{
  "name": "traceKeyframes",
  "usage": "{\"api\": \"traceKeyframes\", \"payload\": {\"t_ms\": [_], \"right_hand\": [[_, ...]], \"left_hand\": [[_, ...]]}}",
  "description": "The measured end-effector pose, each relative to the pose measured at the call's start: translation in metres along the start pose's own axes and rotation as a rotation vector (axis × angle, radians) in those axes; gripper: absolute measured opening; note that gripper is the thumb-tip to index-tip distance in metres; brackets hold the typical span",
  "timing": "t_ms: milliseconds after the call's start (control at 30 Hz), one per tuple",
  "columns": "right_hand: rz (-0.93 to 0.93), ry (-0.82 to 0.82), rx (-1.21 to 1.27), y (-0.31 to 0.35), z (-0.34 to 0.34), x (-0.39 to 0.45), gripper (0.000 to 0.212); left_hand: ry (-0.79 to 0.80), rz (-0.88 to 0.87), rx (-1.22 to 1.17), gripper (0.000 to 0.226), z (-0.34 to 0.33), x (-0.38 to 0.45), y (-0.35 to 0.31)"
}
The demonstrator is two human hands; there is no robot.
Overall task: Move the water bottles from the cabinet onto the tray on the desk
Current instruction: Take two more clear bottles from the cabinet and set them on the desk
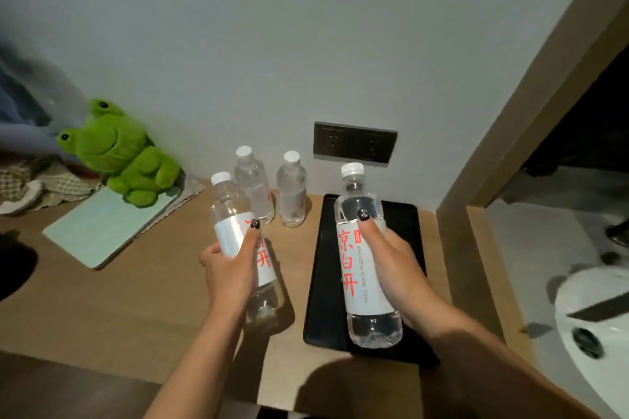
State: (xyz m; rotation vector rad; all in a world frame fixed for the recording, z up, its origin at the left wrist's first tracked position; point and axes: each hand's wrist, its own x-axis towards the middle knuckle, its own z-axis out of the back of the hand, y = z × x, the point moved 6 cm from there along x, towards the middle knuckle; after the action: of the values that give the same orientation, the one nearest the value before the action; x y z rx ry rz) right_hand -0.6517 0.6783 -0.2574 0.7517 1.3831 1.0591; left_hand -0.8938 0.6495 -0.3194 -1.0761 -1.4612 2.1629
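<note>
- Right hand point(391, 258) grips a water bottle point(366, 269) above the black tray point(323, 299); setting it down upright looks next.
- Left hand point(231, 269) grips a second bottle point(238, 235), left of the tray, over the desk point(136, 299).
- Beyond both hands, two bottles point(272, 190) stand on the desk, off the tray.

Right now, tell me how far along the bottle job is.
Done: nothing stands on the black tray yet. In hand: the right hand grips one bottle over the tray, and the left hand grips another bottle over the desk beside it. Left: setting both down on the tray, plus the two bottles standing on the desk by the wall.
</note>
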Motion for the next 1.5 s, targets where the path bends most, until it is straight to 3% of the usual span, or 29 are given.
{"api": "traceKeyframes", "payload": {"t_ms": [67,167,233,367,500,633,733,867,1100,1367,1500], "right_hand": [[-0.002,-0.014,-0.011,0.006,-0.022,0.014,0.031],[0.03,-0.039,-0.016,0.017,-0.047,0.033,0.016],[0.042,-0.058,-0.037,0.023,-0.06,0.047,0.014],[0.035,-0.153,-0.167,0.025,-0.072,0.073,0.04],[0.078,-0.205,-0.305,0.033,-0.077,0.09,0.065],[0.133,-0.18,-0.504,0.036,-0.086,0.108,0.047],[0.119,-0.167,-0.541,0.028,-0.095,0.119,0.065],[0.096,-0.134,-0.577,0.013,-0.107,0.13,0.069],[0.074,-0.119,-0.544,-0.004,-0.113,0.14,0.04],[0.061,-0.051,-0.536,-0.009,-0.111,0.142,0.033],[0.077,-0.032,-0.593,-0.01,-0.111,0.142,0.032]], "left_hand": [[-0.001,-0.032,0.009,0.085,0.005,0.028,-0.005],[0.036,-0.094,0.031,0.053,0.007,0.055,-0.017],[0.056,-0.109,0.026,0.054,0.007,0.071,-0.019],[0.087,-0.074,0.035,0.076,0.011,0.091,-0.015],[0.129,-0.139,0.116,0.063,0.011,0.101,-0.021],[0.147,-0.218,0.21,0.062,0.004,0.112,-0.025],[0.139,-0.214,0.216,0.062,-0.002,0.12,-0.018],[0.165,-0.251,0.305,0.06,-0.014,0.128,-0.012],[0.213,-0.389,0.338,0.063,-0.023,0.132,-0.003],[0.282,-0.483,0.445,0.046,-0.036,0.135,-0.004],[0.227,-0.439,0.398,0.049,-0.033,0.133,0.005]]}}
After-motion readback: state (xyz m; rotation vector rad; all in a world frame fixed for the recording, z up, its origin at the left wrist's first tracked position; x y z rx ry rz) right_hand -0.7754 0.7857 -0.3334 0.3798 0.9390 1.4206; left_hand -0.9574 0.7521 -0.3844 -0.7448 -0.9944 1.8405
